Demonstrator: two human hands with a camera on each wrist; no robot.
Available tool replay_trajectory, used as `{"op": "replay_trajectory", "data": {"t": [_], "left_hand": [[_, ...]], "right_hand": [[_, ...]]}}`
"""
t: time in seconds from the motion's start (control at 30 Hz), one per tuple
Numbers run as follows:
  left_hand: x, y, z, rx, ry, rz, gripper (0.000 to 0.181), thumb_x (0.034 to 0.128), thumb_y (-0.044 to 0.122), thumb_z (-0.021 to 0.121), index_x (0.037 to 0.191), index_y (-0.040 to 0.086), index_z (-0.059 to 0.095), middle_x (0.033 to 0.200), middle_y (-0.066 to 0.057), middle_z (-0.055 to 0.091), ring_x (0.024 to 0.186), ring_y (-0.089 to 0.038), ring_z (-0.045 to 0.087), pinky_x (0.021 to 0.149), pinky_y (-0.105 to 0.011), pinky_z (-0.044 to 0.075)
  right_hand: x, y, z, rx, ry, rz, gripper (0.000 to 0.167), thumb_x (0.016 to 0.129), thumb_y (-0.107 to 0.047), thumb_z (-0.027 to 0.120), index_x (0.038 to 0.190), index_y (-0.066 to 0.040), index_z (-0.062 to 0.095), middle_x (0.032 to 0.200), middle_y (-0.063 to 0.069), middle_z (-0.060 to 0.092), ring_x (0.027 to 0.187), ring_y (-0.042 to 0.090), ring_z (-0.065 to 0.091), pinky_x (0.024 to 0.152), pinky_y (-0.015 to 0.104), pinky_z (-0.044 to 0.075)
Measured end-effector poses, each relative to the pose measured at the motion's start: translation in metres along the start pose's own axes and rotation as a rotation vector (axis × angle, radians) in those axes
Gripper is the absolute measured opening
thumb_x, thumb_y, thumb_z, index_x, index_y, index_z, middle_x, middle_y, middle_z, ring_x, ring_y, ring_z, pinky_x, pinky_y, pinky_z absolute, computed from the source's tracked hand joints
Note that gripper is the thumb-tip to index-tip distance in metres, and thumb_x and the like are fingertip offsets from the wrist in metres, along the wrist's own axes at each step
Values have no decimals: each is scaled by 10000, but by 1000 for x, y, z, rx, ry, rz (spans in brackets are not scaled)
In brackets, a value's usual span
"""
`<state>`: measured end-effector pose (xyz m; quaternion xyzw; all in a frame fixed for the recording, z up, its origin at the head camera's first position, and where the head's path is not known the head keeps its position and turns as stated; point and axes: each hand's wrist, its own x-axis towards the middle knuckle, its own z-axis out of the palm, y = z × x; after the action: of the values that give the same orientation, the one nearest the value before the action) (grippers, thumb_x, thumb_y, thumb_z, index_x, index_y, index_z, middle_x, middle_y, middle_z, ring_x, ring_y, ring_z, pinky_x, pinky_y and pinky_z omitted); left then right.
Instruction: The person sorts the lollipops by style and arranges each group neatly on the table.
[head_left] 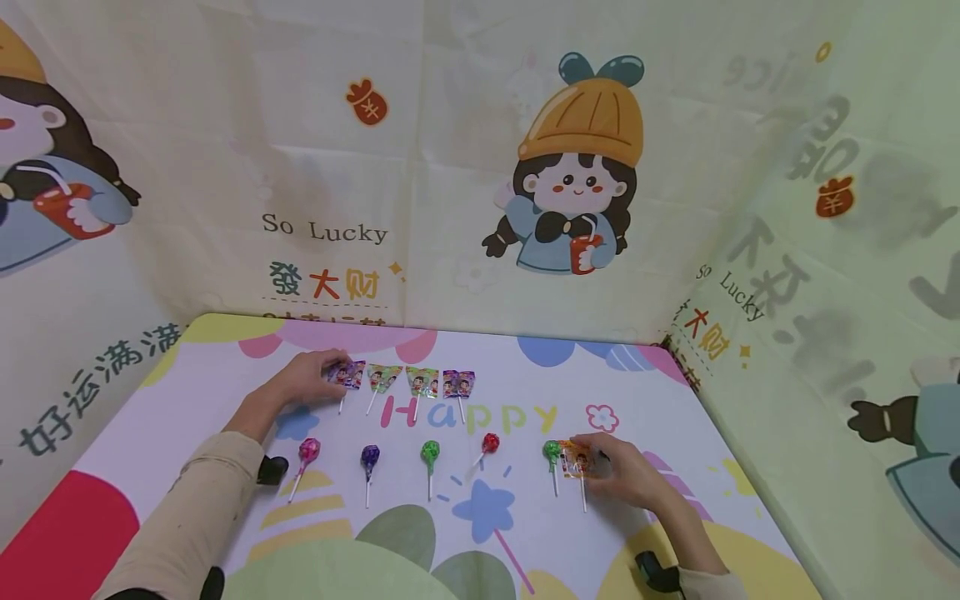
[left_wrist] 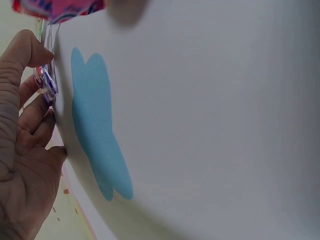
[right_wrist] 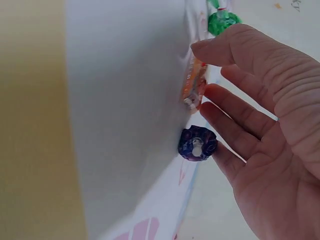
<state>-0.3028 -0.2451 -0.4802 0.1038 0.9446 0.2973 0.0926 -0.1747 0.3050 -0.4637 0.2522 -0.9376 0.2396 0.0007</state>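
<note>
My left hand [head_left: 309,377] pinches a purple flat-wrapped lollipop [head_left: 350,375] at the left end of the upper row; its thumb and fingertips meet the wrapper in the left wrist view. Beside it lie two green flat-wrapped lollipops [head_left: 384,378] [head_left: 423,382] and another purple one [head_left: 458,383]. On the right, my right hand [head_left: 621,471] holds an orange flat-wrapped lollipop [head_left: 576,460] between thumb and fingertips. A green ball lollipop [head_left: 552,452] touches or nearly touches its left side. Close to the little finger is a dark purple ball lollipop [right_wrist: 197,143], mostly hidden in the head view.
Across the table [head_left: 405,333] runs a lower row of ball lollipops: pink [head_left: 309,451], purple [head_left: 370,457], green [head_left: 430,452] and red [head_left: 490,443]. Printed cloth walls [head_left: 450,167] stand behind and at both sides.
</note>
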Motion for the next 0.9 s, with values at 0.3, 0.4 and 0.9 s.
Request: {"op": "replay_trajectory", "data": {"t": [0.3, 0.4, 0.9], "left_hand": [[-1, 3, -3, -4, -12, -12, 726, 876, 265, 793, 1488, 37, 477, 1590, -270, 361, 1471, -500, 290, 1184, -633, 255], [-1, 3, -4, -11, -16, -14, 729, 875, 263, 794, 1488, 31, 476, 1592, -269, 357, 1473, -500, 285, 1185, -632, 253], [-1, 2, -4, -17, -13, -21, 725, 869, 267, 804, 1478, 37, 486, 1581, -273, 374, 1463, -506, 300, 1178, -639, 263]], "right_hand": [[7, 4, -4, -10, -61, -11, 534, 784, -72, 852, 1282, -32, 664, 1253, 98, 689, 1141, 305, 627, 1004, 539, 505], [9, 5, -7, -18, -80, -17, 529, 786, -70, 842, 1284, -38, 665, 1255, 95, 691, 1143, 299, 628, 1009, 545, 499], [15, 8, -6, -37, -65, -12, 493, 781, -46, 822, 1255, -47, 687, 1205, 80, 707, 1063, 231, 632, 962, 503, 528]]}}
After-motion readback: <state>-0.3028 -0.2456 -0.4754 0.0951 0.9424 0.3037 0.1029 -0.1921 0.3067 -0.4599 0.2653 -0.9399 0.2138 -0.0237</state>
